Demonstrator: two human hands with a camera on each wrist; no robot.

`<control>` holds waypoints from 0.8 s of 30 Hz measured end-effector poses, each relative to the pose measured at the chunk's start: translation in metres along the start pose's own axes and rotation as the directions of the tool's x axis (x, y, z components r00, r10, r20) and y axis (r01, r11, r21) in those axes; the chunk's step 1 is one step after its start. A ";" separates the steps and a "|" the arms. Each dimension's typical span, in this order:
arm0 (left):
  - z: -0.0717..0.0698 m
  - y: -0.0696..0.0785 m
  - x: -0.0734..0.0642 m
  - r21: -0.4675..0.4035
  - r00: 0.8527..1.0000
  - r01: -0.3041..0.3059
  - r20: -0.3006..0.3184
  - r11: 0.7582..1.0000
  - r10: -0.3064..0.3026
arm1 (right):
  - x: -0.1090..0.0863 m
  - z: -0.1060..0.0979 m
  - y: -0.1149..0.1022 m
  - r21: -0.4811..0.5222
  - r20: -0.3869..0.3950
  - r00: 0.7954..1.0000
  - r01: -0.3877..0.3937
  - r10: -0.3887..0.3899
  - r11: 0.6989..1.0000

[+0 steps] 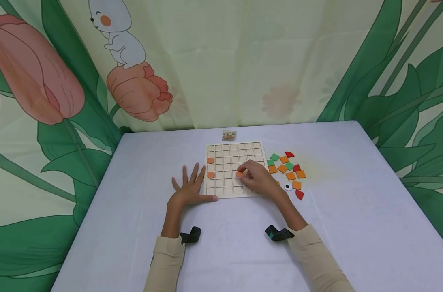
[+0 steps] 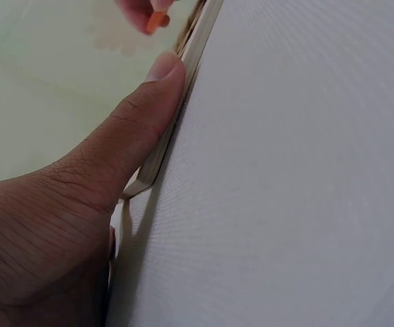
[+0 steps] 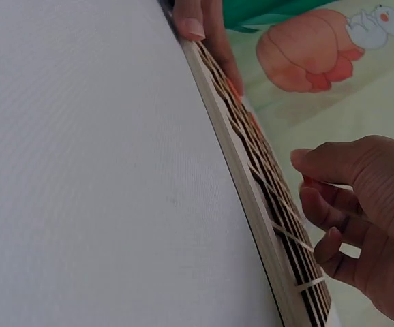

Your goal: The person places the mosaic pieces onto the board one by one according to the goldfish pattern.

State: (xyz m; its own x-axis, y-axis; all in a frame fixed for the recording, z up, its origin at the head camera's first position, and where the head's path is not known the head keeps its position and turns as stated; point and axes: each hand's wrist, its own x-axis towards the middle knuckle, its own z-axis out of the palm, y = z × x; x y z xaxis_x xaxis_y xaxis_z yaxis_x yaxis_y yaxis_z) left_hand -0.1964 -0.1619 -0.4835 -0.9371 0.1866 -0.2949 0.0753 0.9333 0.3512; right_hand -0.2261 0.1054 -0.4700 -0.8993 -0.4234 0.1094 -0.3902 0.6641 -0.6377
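Note:
A pale wooden grid board (image 1: 234,147) lies on the table. Two round orange pieces, one upper (image 1: 210,160) and one lower (image 1: 210,174), sit in its left part. My left hand (image 1: 188,190) is spread at the board's left edge; its thumb touches the near left corner, as the left wrist view also shows. Above the right half of the board, my right hand (image 1: 257,177) pinches an orange disc (image 1: 239,174) between thumb and fingertips. In the right wrist view the right hand (image 3: 367,211) hovers over the board, mostly covering the disc.
Right of the board lie loose pieces: orange squares (image 1: 291,176), green squares (image 1: 275,157), red wedges (image 1: 299,194) and a white disc with a black dot (image 1: 288,186). A small patterned card (image 1: 229,135) lies behind the board. A printed curtain (image 1: 225,61) hangs beyond the table.

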 end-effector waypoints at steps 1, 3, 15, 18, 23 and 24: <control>0.000 0.000 0.000 0.000 1.000 0.001 0.000 1.000 -0.001 | 0.001 0.001 -0.002 0.004 0.009 1.000 0.004 -0.004 1.000; -0.001 0.000 0.000 -0.002 1.000 0.002 0.000 1.000 -0.002 | 0.003 0.004 -0.007 0.012 0.029 1.000 0.002 -0.002 1.000; -0.001 0.000 -0.001 0.003 1.000 -0.002 0.000 1.000 0.002 | 0.011 0.023 -0.025 -0.001 0.086 0.991 0.104 -0.104 0.995; -0.001 0.000 -0.001 0.010 1.000 -0.003 0.000 1.000 0.003 | 0.015 0.030 -0.027 0.009 0.096 0.987 0.126 -0.126 0.992; -0.002 0.000 -0.001 0.009 1.000 -0.007 0.008 1.000 0.007 | 0.017 0.037 -0.029 -0.021 0.109 0.986 0.132 -0.129 0.991; -0.002 0.000 -0.001 0.008 1.000 -0.008 0.008 1.000 0.008 | 0.018 0.038 -0.029 -0.031 0.111 0.986 0.132 -0.128 0.991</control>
State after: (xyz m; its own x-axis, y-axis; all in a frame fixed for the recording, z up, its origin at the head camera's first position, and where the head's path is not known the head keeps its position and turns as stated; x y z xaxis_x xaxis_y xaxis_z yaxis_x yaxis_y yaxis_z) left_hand -0.1958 -0.1627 -0.4818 -0.9336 0.1966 -0.2996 0.0855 0.9341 0.3467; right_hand -0.2233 0.0555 -0.4787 -0.8146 -0.5705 0.1046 -0.5114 0.6213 -0.5937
